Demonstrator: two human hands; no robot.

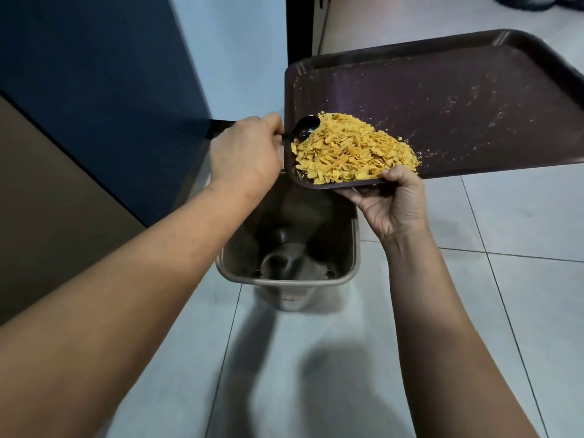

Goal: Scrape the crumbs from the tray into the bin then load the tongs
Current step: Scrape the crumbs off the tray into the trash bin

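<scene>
Tray (442, 115) tilted cornerwise (low corner over bin (287, 248))

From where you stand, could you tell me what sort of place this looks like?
Probably a kitchen or canteen clean-up corner, indoors. The floor is pale tile, a bin stands open on it, and a brown serving tray heaped with yellow crumbs is held tilted over the bin.
</scene>
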